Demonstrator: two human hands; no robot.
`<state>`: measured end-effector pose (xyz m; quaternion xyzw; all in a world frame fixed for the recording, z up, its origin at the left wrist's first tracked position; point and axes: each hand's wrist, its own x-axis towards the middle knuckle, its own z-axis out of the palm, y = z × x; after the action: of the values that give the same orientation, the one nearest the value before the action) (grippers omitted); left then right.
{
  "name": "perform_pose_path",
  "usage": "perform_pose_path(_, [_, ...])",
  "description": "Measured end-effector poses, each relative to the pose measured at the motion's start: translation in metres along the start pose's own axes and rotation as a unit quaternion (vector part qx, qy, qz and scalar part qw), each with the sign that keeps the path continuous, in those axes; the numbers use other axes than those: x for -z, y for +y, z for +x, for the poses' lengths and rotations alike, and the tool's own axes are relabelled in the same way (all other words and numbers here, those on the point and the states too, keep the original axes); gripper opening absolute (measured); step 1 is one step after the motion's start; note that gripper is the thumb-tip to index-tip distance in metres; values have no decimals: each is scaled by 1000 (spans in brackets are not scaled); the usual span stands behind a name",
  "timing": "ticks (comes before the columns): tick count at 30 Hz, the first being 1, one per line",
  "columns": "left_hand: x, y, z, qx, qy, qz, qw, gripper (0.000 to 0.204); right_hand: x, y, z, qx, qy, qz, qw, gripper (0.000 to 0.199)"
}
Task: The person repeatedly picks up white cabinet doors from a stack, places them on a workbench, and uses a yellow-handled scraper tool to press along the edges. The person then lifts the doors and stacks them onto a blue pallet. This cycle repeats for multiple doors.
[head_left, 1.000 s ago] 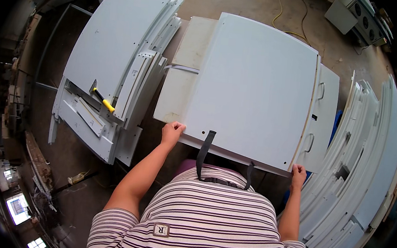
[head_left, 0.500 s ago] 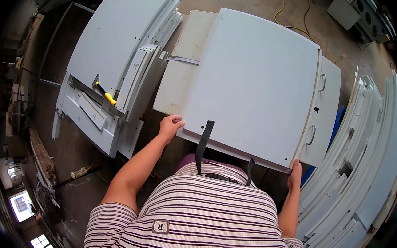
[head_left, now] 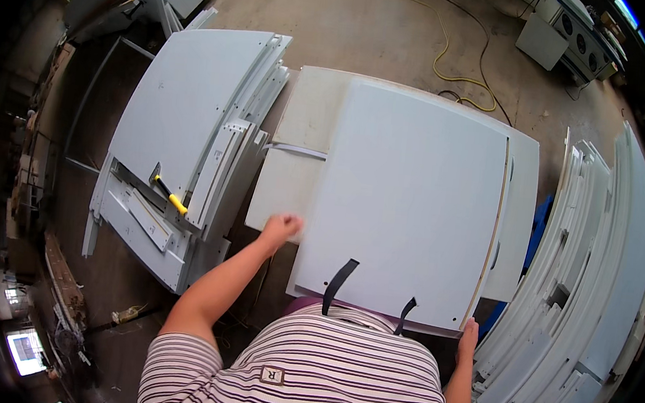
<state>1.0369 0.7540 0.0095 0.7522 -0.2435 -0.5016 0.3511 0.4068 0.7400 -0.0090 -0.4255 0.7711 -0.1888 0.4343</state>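
Observation:
A large white panel (head_left: 407, 201) lies flat in front of me, its near edge close to my waist. It rests over pale boards (head_left: 293, 184) that stick out on its left. My left hand (head_left: 281, 230) is just off the panel's left edge, over the near part of those boards. Its fingers are curled and slightly blurred, with nothing visible in them. My right hand (head_left: 469, 335) grips the panel's near right corner; its lower fingers are partly hidden. Two dark straps (head_left: 340, 284) rise from my waist over the near edge.
On the left stands a stack of white panels (head_left: 186, 90), with a yellow-handled hammer (head_left: 171, 194) on it. Long white strips (head_left: 577, 224) are piled on the right. A yellow cable (head_left: 456, 78) curves over the far floor, near a grey cabinet unit (head_left: 574, 39).
The view has shifted, so everything sits lower in the picture. My left hand has left the panel's near left corner and moved farther along its left side. My right hand stays at the corner.

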Motion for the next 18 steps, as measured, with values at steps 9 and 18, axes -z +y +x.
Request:
perform_pose_path(9, [-31, 144, 151, -91, 177, -467, 861, 42, -4, -120, -17, 144, 107, -92, 979, 19])
perform_pose_path(18, [-134, 244, -43, -290, -241, 400, 835, 42, -105, -378, 0, 600, 117, -154, 777, 66])
